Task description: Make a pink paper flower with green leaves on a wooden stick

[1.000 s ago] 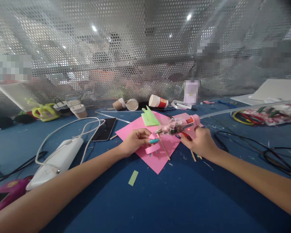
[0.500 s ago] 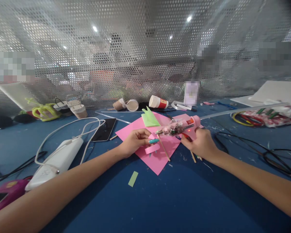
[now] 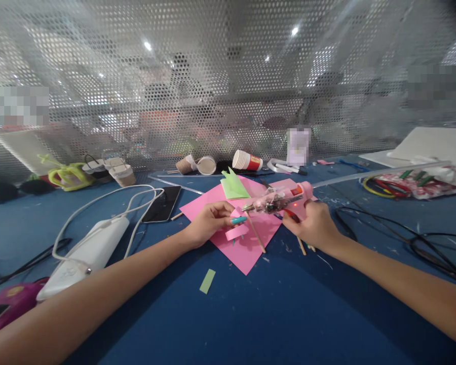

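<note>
Pinched in my left hand (image 3: 213, 223) is a curled pink paper strip (image 3: 236, 232), above a pink sheet (image 3: 245, 258). My right hand (image 3: 317, 226) grips a pink glue gun (image 3: 277, 197) by its handle, its metal nozzle pointing left, right beside the strip. Whether the nozzle touches the strip cannot be made out. A folded light green paper (image 3: 234, 186) lies on the back of the pink sheet. One wooden stick (image 3: 257, 235) rests on the sheet just right of the strip, and another (image 3: 301, 246) lies below my right hand.
On the blue table (image 3: 251, 324) lie a green paper piece (image 3: 207, 281), a phone (image 3: 162, 204) and a white power bank (image 3: 87, 253) with a looping cable at left. Paper cups (image 3: 247, 160) lie at the back. Black cables (image 3: 414, 238) curl at right.
The whole view has shifted very slightly. Both hands keep their holds, and the nozzle stays beside the pink strip.
</note>
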Demonstrator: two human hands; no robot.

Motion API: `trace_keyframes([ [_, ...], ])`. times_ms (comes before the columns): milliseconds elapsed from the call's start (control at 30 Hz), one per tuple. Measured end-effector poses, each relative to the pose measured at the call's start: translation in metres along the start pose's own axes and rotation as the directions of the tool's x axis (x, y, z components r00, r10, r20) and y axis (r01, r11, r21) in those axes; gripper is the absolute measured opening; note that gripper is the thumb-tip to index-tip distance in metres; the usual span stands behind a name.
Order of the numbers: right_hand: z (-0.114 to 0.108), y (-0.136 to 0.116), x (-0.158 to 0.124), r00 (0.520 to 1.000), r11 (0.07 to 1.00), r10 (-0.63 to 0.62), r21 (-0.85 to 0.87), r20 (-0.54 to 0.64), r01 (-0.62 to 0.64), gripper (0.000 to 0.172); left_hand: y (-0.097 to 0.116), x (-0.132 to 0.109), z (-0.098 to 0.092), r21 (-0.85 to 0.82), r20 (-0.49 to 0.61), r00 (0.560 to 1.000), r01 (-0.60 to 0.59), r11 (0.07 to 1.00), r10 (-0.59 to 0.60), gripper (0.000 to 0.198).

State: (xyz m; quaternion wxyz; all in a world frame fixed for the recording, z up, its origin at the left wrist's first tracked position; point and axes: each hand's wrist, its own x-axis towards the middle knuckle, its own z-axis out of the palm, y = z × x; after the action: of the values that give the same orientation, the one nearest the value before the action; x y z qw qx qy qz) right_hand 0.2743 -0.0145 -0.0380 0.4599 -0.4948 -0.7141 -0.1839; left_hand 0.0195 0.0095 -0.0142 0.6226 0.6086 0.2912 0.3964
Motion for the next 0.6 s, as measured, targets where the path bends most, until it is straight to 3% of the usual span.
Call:
trace_keyframes([
  [600, 0.0007, 0.0004, -0.0015, 1.000, 1.000, -0.001, -0.003, -0.024, 0.001, 0.029, -0.0003, 0.0000, -0.0010, -0.041, -0.024, 1.000, 0.012, 0.999, -0.013, 0.027],
])
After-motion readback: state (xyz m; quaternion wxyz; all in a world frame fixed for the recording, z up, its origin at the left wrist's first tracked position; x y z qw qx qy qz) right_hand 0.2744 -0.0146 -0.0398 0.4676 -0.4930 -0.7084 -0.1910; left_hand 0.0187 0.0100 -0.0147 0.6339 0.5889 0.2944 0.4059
